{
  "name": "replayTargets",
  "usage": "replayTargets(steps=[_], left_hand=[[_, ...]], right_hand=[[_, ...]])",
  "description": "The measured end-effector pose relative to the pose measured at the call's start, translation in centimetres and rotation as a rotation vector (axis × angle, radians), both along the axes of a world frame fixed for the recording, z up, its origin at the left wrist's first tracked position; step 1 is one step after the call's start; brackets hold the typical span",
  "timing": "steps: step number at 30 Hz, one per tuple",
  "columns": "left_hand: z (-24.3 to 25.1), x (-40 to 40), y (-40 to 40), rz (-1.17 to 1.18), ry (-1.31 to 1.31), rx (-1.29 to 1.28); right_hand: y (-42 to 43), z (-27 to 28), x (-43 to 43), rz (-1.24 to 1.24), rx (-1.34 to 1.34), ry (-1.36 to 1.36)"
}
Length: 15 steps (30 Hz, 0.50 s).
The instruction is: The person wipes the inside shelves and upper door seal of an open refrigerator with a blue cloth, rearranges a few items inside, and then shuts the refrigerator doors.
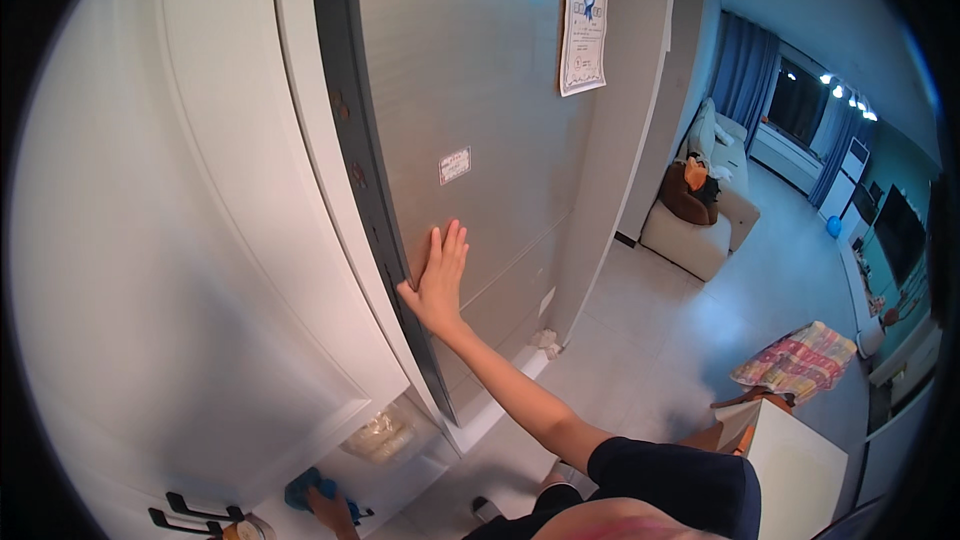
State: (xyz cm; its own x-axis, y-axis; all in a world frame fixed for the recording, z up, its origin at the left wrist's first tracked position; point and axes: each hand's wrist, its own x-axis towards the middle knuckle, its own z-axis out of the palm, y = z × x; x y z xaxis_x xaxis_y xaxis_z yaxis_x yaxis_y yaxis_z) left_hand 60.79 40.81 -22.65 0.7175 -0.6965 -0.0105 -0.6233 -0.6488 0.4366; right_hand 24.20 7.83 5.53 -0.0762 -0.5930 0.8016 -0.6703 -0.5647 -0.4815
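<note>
My right hand (439,281) lies flat against the grey, glossy door of a tall refrigerator (495,120), its fingers spread and its thumb at the dark side edge. The hand holds nothing. Low at the left, my left hand (326,510) is closed on a blue item (304,489), perhaps a cloth; its kind is unclear, and part of it is hidden by the hand. A sheet with a blue ribbon print (583,26) hangs at the door's upper right. A small label (454,166) is stuck above my right hand.
White cabinet doors (225,165) with black handles (199,510) stand at the left. A clear plastic bag (382,431) lies under the cabinet. At the right are a white-topped table (795,465) and a checked cloth (799,360). A cream sofa (686,236) stands farther off.
</note>
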Motion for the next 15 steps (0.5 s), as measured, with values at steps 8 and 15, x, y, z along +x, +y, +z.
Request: replayTargets(steps=[8,15], left_hand=[[-6.1,1.8,0.6,-0.104,-0.176,-0.195],[-3.2,2.9,-1.8,-0.134,0.019,-0.145]], right_hand=[[-0.9,0.6,0.3,-0.004,-0.047,-0.030],[0.4,0.9,-0.2,0.009,0.021,-0.021]])
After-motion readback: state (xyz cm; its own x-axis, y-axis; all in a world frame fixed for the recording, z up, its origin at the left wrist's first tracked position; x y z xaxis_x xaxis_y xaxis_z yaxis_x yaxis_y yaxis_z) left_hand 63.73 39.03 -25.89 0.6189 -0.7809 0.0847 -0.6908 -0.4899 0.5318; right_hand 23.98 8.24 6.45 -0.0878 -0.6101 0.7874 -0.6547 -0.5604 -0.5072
